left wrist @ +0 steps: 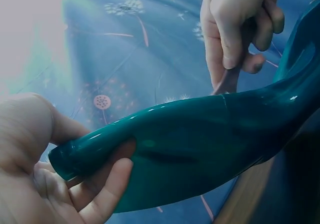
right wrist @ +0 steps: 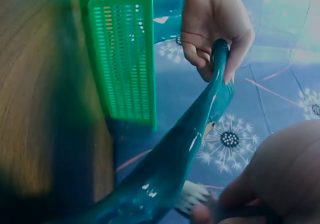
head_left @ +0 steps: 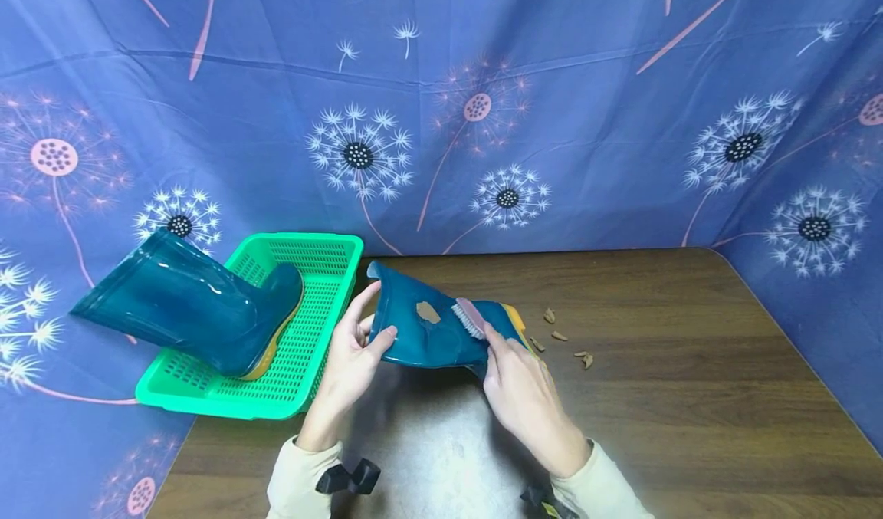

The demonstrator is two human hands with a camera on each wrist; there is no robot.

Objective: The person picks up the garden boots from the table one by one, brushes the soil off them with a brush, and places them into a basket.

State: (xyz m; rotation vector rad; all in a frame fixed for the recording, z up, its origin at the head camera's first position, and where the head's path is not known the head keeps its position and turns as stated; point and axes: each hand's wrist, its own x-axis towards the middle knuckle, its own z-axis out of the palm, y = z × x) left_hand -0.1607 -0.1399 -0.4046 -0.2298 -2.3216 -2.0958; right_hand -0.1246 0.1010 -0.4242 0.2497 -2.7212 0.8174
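Note:
A teal rubber boot (head_left: 410, 343) with a yellow sole lies on its side in front of me, held above the table. My left hand (head_left: 353, 366) grips its top rim, thumb on the near face and fingers around the edge. In my right hand (head_left: 520, 385) is a pink scrubbing brush (head_left: 471, 317) with white bristles, which meet the boot near the ankle. Left of the brush, a tan dirt patch (head_left: 428, 312) sticks to the shaft. In the left wrist view, curled fingers wrap the brush handle (left wrist: 231, 79).
A matching boot (head_left: 200, 300) leans in a green plastic basket (head_left: 338, 335) at the left, its shaft overhanging the rim. Several tan crumbs (head_left: 585, 359) lie on the wooden table (head_left: 690, 396) right of the held boot. A blue dandelion-print cloth (head_left: 586, 120) hangs behind.

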